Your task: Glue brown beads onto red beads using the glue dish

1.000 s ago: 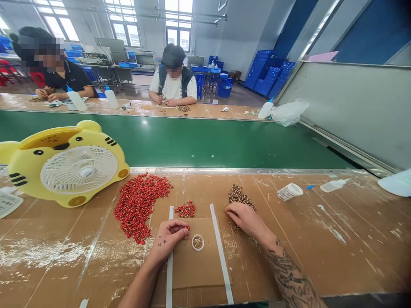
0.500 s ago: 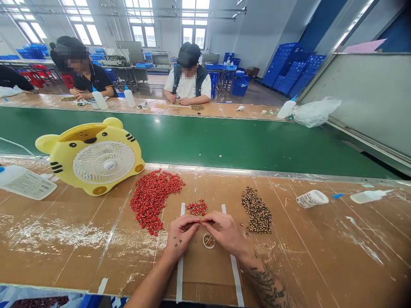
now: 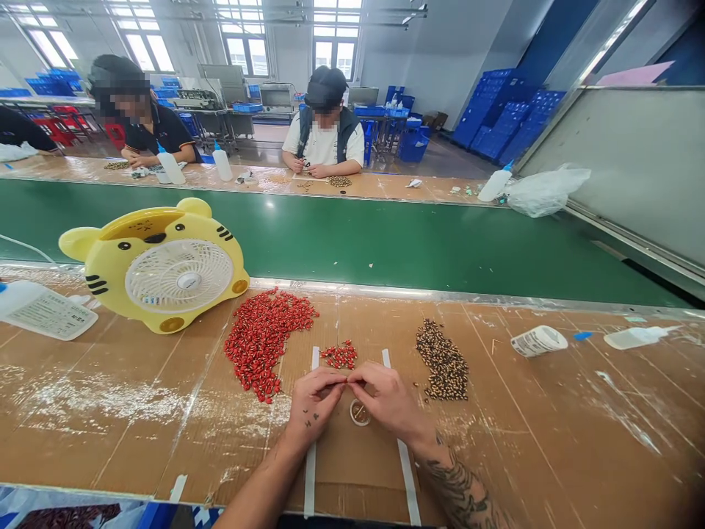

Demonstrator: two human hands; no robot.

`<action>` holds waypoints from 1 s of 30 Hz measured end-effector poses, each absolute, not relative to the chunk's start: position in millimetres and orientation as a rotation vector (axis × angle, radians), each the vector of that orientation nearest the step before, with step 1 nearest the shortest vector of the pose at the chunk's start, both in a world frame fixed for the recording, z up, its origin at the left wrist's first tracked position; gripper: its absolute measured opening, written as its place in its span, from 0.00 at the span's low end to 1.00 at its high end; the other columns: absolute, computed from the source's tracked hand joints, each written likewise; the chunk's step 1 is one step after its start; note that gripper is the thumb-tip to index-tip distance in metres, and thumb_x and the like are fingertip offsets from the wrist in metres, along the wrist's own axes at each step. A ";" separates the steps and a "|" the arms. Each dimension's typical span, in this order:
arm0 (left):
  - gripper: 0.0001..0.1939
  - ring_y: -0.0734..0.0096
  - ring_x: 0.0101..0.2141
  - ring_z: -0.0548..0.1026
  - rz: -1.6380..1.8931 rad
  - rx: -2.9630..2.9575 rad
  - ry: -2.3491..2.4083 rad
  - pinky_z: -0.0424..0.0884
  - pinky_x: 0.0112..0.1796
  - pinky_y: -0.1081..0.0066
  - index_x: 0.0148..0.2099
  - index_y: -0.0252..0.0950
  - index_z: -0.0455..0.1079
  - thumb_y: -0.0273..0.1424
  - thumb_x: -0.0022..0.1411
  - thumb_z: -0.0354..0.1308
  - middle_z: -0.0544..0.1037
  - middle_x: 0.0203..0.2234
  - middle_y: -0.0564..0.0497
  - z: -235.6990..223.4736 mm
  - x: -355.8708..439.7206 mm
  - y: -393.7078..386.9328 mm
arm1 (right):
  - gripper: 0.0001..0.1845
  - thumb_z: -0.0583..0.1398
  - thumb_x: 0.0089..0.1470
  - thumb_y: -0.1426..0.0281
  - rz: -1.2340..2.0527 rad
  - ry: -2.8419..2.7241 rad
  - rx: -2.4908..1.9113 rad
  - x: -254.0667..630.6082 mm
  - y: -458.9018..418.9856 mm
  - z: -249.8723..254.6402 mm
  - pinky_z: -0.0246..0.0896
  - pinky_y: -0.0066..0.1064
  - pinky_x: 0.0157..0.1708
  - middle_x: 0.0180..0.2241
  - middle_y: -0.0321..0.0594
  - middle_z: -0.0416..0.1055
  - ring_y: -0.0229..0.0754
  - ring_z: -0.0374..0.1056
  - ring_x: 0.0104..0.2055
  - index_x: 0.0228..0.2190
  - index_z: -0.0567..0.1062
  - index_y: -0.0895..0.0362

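My left hand and my right hand meet fingertip to fingertip over the cardboard, both closed in a pinch. A tiny red piece shows between the fingertips; its exact shape is hidden. Just below the fingers sits a small round clear dish with something thin in it. Beyond my hands lies a small cluster of red pieces. To the left spreads a large heap of red pieces, and to the right a pile of small dark and gold pieces.
A yellow animal-faced fan and a white bottle stand left. On the right lie a white tub and a squeeze bottle. Pale tape strips flank my work spot. Across the green belt, people sit working.
My fingertips have drawn slightly closer together around the red piece. The whole view has shifted a little; the heaps and dish look the same.
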State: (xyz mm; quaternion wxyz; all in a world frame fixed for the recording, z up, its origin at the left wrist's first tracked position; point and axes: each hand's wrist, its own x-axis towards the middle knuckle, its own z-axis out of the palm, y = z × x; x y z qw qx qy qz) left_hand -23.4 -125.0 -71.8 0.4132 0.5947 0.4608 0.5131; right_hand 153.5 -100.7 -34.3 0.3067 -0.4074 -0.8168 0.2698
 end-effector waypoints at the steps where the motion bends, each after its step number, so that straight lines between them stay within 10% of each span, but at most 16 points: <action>1: 0.07 0.61 0.38 0.79 1.288 1.507 1.162 0.74 0.42 0.66 0.37 0.41 0.82 0.31 0.60 0.61 0.83 0.35 0.45 -71.9 -23.7 -125.2 | 0.09 0.56 0.61 0.71 0.725 -2.154 -1.082 153.7 -100.7 -34.4 0.64 0.31 0.32 0.28 0.39 0.74 0.41 0.70 0.32 0.30 0.76 0.55; 30: 0.05 0.67 0.28 0.80 1.181 1.330 1.233 0.75 0.31 0.73 0.35 0.36 0.80 0.30 0.57 0.63 0.83 0.29 0.48 -87.8 -24.3 -128.6 | 0.07 0.61 0.57 0.71 1.098 -2.109 -1.175 158.0 -92.8 -38.7 0.58 0.28 0.31 0.27 0.37 0.76 0.39 0.68 0.30 0.30 0.81 0.57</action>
